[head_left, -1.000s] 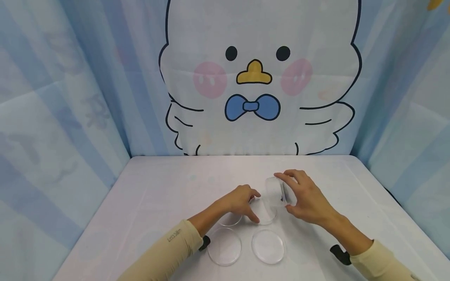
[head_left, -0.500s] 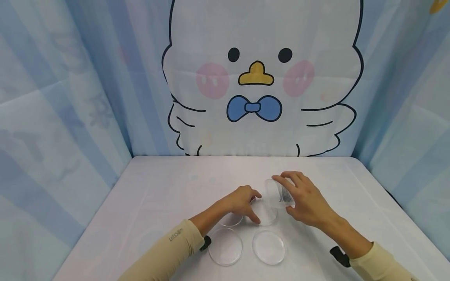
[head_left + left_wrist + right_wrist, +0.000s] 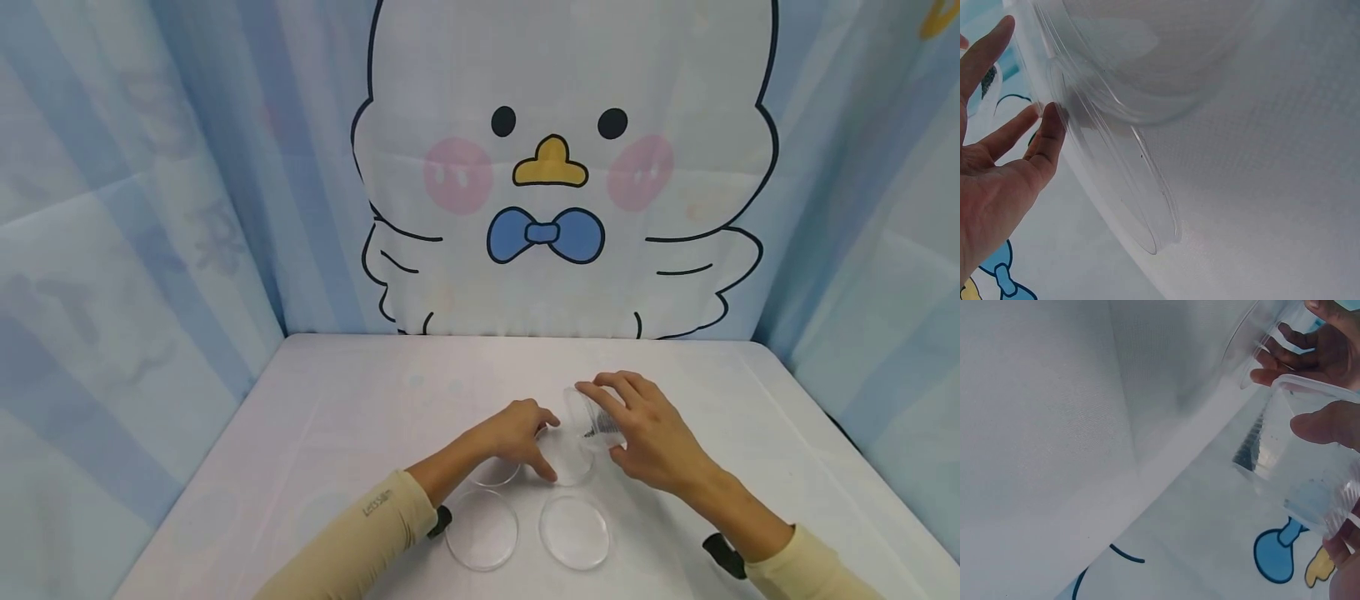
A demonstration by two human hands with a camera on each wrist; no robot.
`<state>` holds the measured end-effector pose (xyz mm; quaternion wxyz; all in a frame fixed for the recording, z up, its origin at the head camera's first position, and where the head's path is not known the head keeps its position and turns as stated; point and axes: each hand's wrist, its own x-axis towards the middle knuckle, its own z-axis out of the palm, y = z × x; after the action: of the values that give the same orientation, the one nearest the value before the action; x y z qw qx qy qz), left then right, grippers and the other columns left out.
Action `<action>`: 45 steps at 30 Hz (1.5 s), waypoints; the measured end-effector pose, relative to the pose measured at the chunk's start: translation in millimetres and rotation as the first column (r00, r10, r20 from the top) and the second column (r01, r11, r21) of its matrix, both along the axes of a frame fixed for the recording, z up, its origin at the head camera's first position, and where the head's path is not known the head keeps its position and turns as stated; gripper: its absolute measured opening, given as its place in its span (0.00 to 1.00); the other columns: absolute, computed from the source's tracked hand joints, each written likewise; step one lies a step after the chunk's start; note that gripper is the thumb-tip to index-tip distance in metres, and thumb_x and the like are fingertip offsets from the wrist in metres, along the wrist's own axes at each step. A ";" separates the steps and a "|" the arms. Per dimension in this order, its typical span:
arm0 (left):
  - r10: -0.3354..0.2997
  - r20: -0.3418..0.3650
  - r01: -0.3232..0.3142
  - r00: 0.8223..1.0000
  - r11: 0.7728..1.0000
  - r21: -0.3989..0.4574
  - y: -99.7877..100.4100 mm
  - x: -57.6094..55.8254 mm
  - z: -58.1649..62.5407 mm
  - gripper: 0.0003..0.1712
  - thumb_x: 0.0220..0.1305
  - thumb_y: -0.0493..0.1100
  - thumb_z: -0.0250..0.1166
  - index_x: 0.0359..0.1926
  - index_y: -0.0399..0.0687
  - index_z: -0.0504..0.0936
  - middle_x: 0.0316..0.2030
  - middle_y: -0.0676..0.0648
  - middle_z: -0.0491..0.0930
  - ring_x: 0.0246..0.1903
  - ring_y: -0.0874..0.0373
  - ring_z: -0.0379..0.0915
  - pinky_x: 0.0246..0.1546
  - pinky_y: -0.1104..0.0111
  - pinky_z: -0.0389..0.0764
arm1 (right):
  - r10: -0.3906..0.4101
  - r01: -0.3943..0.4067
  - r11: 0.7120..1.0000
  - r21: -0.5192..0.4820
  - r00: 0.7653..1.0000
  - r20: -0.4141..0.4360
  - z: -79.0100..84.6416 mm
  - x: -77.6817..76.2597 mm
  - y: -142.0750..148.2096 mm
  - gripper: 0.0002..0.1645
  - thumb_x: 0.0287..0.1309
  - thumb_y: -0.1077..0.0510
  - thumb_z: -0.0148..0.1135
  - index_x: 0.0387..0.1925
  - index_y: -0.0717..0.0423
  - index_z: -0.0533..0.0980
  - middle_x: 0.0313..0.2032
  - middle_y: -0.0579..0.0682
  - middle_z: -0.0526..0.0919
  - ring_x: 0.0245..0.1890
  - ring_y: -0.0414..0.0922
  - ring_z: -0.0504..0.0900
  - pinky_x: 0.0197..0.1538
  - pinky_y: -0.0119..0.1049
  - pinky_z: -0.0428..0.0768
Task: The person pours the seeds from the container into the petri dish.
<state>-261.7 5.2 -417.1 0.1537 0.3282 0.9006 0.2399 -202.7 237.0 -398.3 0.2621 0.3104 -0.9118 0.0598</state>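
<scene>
My right hand (image 3: 660,433) grips a clear plastic container (image 3: 596,423) with ribbed corners, tilted with its mouth to the left. Dark grainy matter (image 3: 1249,447) lies along one ribbed wall inside it. Below and left of the container is the back-right clear petri dish (image 3: 570,462). My left hand (image 3: 517,433) holds that dish by its rim, thumb at the near side and fingers at the far side. Another petri dish (image 3: 497,472) lies partly hidden under the left hand. Nearer me lie a front-left dish (image 3: 482,530) and a front-right dish (image 3: 575,533).
A white-covered table (image 3: 360,392) carries all the dishes. At its back hangs a curtain (image 3: 555,292) with a cartoon bird, and blue-striped fabric encloses both sides. Each wrist wears a dark strap or mount, seen at the left cuff (image 3: 441,522) and right cuff (image 3: 724,557).
The right hand has tipped the container further and lowered it slightly, and the dark matter has slid toward its lower side. The left hand stays at the back-right dish.
</scene>
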 end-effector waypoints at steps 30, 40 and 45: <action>-0.006 -0.024 0.005 1.000 1.000 -0.021 0.3 0.2 -0.8 0.45 0.45 0.51 0.87 0.65 0.43 0.81 0.45 0.46 0.83 0.38 0.65 0.73 0.41 0.76 0.76 | 0.043 -0.037 0.997 0.072 0.995 -0.087 -1.5 -0.1 -7.9 0.59 0.24 0.67 0.88 0.67 0.47 0.76 0.60 0.57 0.80 0.61 0.61 0.76 0.63 0.62 0.78; -0.005 -0.024 0.005 1.000 1.000 -0.012 -0.2 -0.4 -0.8 0.45 0.45 0.51 0.87 0.64 0.43 0.82 0.44 0.46 0.84 0.37 0.66 0.73 0.40 0.76 0.76 | 0.077 -0.065 0.993 0.102 0.990 -0.121 1.1 1.5 -11.4 0.63 0.20 0.66 0.89 0.68 0.47 0.74 0.61 0.57 0.79 0.60 0.62 0.77 0.63 0.61 0.78; 0.000 -0.015 0.000 1.000 1.000 -0.013 0.1 0.5 0.4 0.45 0.45 0.51 0.87 0.64 0.43 0.82 0.45 0.46 0.85 0.37 0.66 0.73 0.39 0.76 0.77 | 0.090 -0.076 0.992 0.104 0.987 -0.133 1.2 0.7 -12.2 0.61 0.22 0.67 0.87 0.68 0.48 0.75 0.61 0.57 0.79 0.60 0.61 0.77 0.63 0.61 0.78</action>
<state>-261.2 5.2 -416.7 0.1491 0.3291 0.9032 0.2317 -201.9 224.8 -397.1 0.3057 0.3640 -0.8798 0.0041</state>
